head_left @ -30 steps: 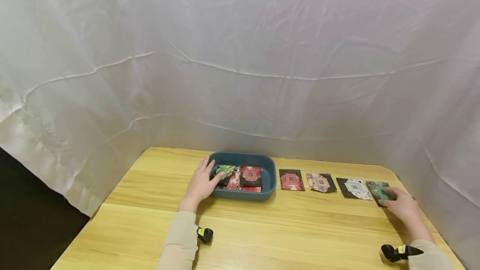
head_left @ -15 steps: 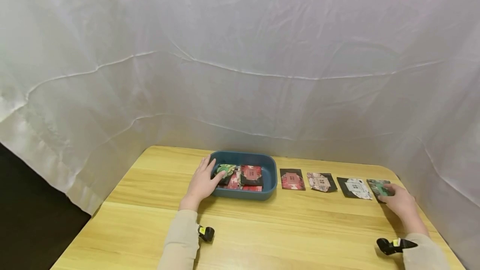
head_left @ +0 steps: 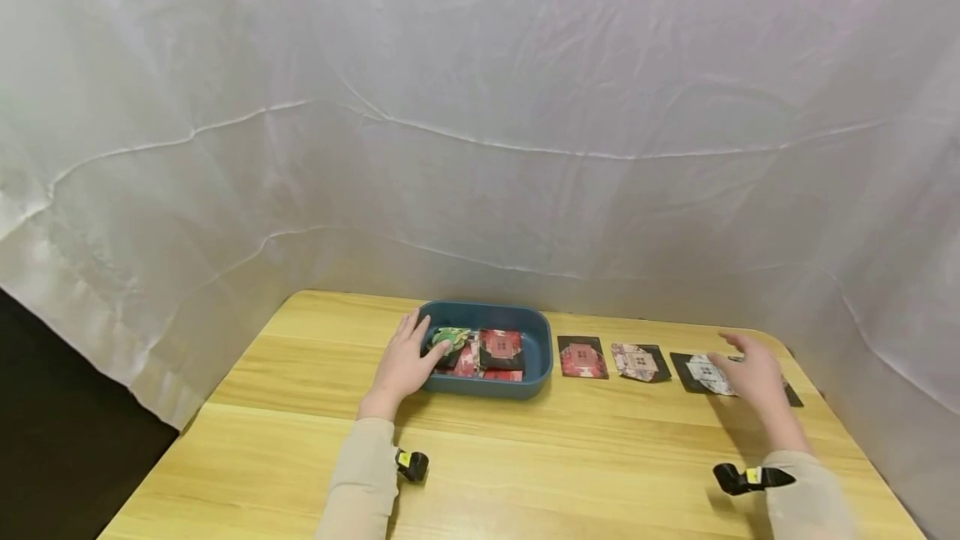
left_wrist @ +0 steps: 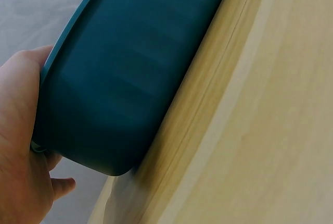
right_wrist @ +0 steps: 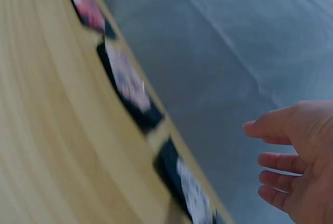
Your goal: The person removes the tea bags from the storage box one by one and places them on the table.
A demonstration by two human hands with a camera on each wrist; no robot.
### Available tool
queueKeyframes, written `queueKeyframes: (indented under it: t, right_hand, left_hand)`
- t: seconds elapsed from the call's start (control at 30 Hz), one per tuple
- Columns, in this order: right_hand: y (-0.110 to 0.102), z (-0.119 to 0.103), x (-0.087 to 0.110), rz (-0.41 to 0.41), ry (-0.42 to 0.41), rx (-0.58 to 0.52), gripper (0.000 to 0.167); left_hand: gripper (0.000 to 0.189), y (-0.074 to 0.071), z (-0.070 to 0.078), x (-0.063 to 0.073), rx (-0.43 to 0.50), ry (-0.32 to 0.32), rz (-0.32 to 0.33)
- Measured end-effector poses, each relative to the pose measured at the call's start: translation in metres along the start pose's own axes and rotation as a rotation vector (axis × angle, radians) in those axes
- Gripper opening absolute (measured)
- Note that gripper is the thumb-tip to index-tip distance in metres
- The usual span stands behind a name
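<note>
My left hand [head_left: 401, 365] holds the left end of a blue plastic bin [head_left: 542, 361], thumb over the rim and fingers along the outside. Flat square packets lie in the bin, among them a green one [head_left: 452, 338] and a red and black one [head_left: 501, 346]. Fingers spread and holding nothing, my right hand [head_left: 757, 377] is in the air over the right end of a row of packets. That row has a red packet [head_left: 583, 357], a pale pink one [head_left: 639, 362], a white and black one [head_left: 697, 372] and a dark one [head_left: 792, 395], mostly hidden by the hand.
The wooden table [head_left: 540, 465] carries the bin and the row near its back edge. A pale cloth curtain [head_left: 480, 190] rises behind the table and along its sides. Each sleeve bears a black wrist camera, as on the left sleeve [head_left: 412, 466].
My right hand has left the green packet at the far right, rising and moving left over the white one. The packets stay in place; the left hand keeps its hold on the bin.
</note>
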State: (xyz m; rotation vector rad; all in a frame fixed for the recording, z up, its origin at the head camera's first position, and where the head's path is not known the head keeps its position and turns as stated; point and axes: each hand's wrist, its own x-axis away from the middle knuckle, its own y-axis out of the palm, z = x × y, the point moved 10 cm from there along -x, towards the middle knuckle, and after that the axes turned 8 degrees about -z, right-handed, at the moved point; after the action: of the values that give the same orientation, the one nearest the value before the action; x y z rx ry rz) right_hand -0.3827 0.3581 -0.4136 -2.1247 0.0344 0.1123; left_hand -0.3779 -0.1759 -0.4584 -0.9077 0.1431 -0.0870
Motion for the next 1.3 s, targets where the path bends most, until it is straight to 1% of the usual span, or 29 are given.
queueKeyframes:
  t: [0.07, 0.3, 0.4, 0.6, 0.83, 1.07, 1.2, 1.3]
  right_hand:
    - [0.003, -0.015, -0.002, 0.005, -0.013, -0.021, 0.058]
    - [0.015, -0.075, -0.007, 0.048, -0.100, -0.094, 0.052]
    - [0.022, -0.099, -0.009, 0.053, -0.121, -0.117, 0.052]
    - [0.045, -0.141, -0.013, 0.012, -0.159, -0.179, 0.051]
    - [0.076, -0.190, -0.017, -0.038, -0.198, -0.250, 0.048]
    - [0.115, -0.228, -0.021, -0.089, -0.259, -0.340, 0.043]
    - [0.140, -0.243, -0.025, -0.122, -0.274, -0.349, 0.040]
    - [0.154, -0.249, -0.029, -0.128, -0.282, -0.314, 0.039]
  left_hand:
    - [0.078, 0.001, -0.001, 0.000, 0.002, -0.003, -0.003]
    - [0.079, -0.002, 0.001, 0.001, -0.008, 0.013, 0.030]
    - [0.080, -0.001, 0.000, 0.001, -0.007, 0.005, 0.024]
    - [0.079, -0.001, -0.001, 0.001, -0.005, 0.003, 0.009]
    - [0.078, -0.001, -0.002, 0.000, -0.009, 0.008, 0.010]
    - [0.077, 0.000, -0.001, -0.001, -0.006, 0.006, -0.007]
    - [0.076, 0.000, 0.000, -0.001, -0.002, 0.000, -0.004]
    - [0.076, 0.000, 0.001, 0.000, -0.006, 0.006, 0.005]
